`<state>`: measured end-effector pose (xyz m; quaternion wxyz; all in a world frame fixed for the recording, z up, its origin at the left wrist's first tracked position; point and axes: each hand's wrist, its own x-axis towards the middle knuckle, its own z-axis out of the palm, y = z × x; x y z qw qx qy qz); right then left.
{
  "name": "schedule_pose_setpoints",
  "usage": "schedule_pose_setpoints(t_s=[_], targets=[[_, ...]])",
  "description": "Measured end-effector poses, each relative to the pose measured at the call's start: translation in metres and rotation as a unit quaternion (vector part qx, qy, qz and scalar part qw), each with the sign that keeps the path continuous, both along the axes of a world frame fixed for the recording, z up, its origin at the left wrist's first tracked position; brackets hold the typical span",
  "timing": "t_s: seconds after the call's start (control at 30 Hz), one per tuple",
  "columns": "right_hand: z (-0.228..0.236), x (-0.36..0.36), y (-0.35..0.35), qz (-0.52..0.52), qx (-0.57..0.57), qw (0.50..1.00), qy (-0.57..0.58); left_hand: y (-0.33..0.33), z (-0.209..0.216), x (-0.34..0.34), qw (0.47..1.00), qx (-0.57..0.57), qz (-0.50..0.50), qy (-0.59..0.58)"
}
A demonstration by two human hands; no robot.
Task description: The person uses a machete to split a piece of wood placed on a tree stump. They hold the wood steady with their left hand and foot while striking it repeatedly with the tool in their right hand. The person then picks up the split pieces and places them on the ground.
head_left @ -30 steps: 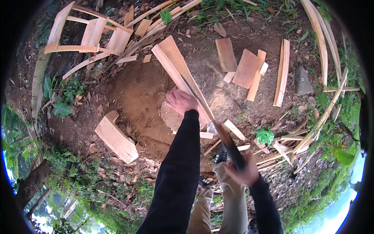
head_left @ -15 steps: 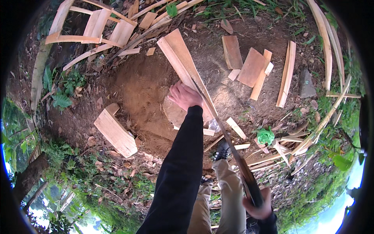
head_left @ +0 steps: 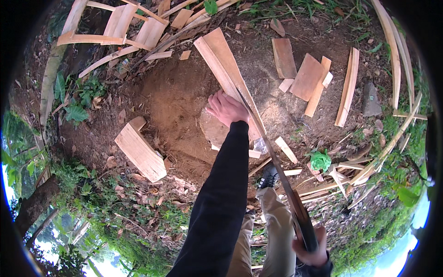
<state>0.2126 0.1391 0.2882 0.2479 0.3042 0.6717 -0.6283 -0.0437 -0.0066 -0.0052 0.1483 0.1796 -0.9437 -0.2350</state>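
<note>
My left hand [head_left: 228,108] lies over a long pale wooden board [head_left: 220,57], fingers curled on its left edge and pressing it down. The board slants across a round brown block [head_left: 213,130], which my left arm partly hides. In my right hand [head_left: 311,251], at the lower right, is the dark handle of a handsaw [head_left: 282,173]. Its long narrow blade runs up and left to the board and lies along the right part of its face, close to my left hand. The fingers of the right hand are wrapped round the handle and slightly blurred.
Several short boards [head_left: 307,77] and a longer strip [head_left: 347,87] lie on bare soil to the right. Another thick board [head_left: 142,154] lies to the left. A slatted wooden frame [head_left: 115,27] stands far left. Offcuts and a green crumpled thing [head_left: 320,160] lie near my feet.
The whole view has shifted a little, so the scene sits slightly right and higher. My right hand has drawn the saw handle a little nearer to me. The left hand stays on the board.
</note>
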Motion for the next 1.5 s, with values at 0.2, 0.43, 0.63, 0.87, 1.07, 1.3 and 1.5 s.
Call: schedule_pose_setpoints(t_s=[0.2,0.43,0.63,0.87,1.07,1.3,1.5], targets=[[-0.065,-0.076,-0.013,0.036,0.024,0.999,-0.03,-0.011,-0.002,-0.001,1.0,-0.001,0.015,-0.008],[-0.05,-0.008,0.0,0.059,0.055,0.991,0.104,0.0,-0.005,0.001,1.0,-0.015,0.003,0.012],[-0.045,-0.036,0.004,-0.049,-0.104,0.993,0.003,-0.009,0.002,-0.009,0.999,-0.049,-0.003,0.012],[-0.098,-0.075,-0.02,-0.018,0.012,0.999,0.026,-0.001,-0.002,0.001,1.0,0.021,-0.017,-0.005],[-0.015,0.005,0.012,0.028,0.023,0.999,0.028,0.002,0.005,-0.003,0.999,0.014,0.005,0.03],[-0.079,-0.104,-0.02,0.012,-0.007,1.0,0.012,-0.011,-0.007,0.002,1.0,-0.008,-0.004,0.0],[0.012,0.047,0.013,-0.008,0.022,0.999,-0.048,0.002,0.004,-0.002,1.0,0.02,-0.001,0.015]])
